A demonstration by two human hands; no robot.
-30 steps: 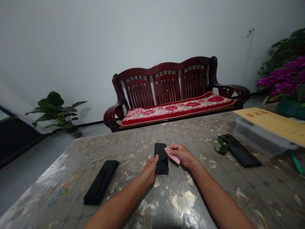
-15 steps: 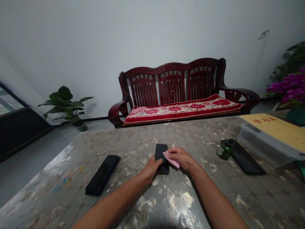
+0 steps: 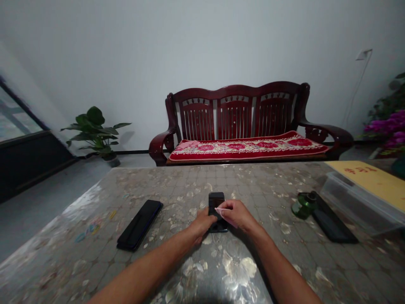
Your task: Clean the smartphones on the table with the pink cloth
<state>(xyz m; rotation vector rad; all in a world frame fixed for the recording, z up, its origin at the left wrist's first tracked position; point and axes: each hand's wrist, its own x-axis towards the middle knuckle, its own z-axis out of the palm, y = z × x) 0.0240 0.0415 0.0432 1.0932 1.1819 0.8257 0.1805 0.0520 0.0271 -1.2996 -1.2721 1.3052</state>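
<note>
A black smartphone [image 3: 216, 200] lies on the patterned table [image 3: 177, 181] in front of me. My left hand [image 3: 202, 223] grips its left edge, the thumb lying over the screen. Pinched between the fingers of my right hand [image 3: 238, 214] is a pink cloth [image 3: 226, 214], held at the phone's right side over the screen. Most of the cloth is hidden by the fingers. To the left lies another dark phone [image 3: 140, 224], which looks like a stack of two. At the right a green glass bottle [image 3: 303, 206] stands beside a black phone [image 3: 333, 219].
A clear plastic box [image 3: 357, 202] with a yellow paper [image 3: 368, 175] on top stands at the right. Coloured rubber bands [image 3: 91, 228] lie at the left. Beyond the table are a wooden bench [image 3: 236, 109] with a red cover and a potted plant [image 3: 98, 133].
My right hand has turned and drawn the cloth in, so less of it shows. My left hand still holds the phone. The whole view has shifted slightly.
</note>
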